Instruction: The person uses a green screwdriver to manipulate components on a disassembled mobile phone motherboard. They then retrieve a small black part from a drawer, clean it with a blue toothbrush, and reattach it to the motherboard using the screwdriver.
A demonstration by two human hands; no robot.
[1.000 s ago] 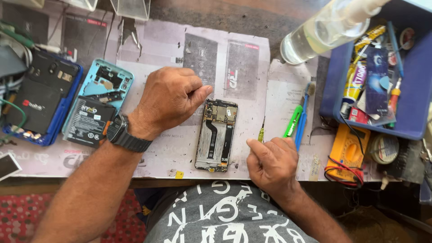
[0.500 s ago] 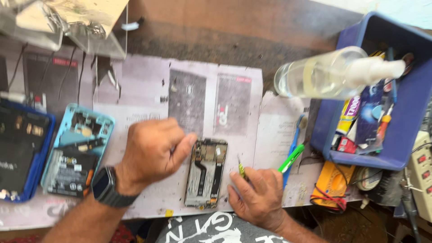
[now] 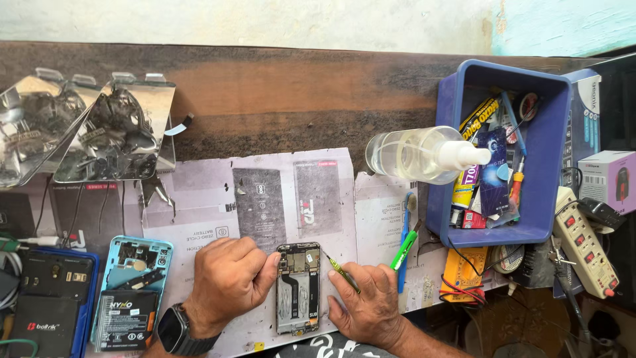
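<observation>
Centrally, opened phone (image 3: 298, 288) between hands, left hand (image 3: 228, 282) curled empty, right hand (image 3: 368, 301) pinching screwdriver (image 3: 342, 272)

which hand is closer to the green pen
Right. The right hand lies just left of the green pen, holding a thin tool. The left hand is farther, beyond the opened phone.
</observation>
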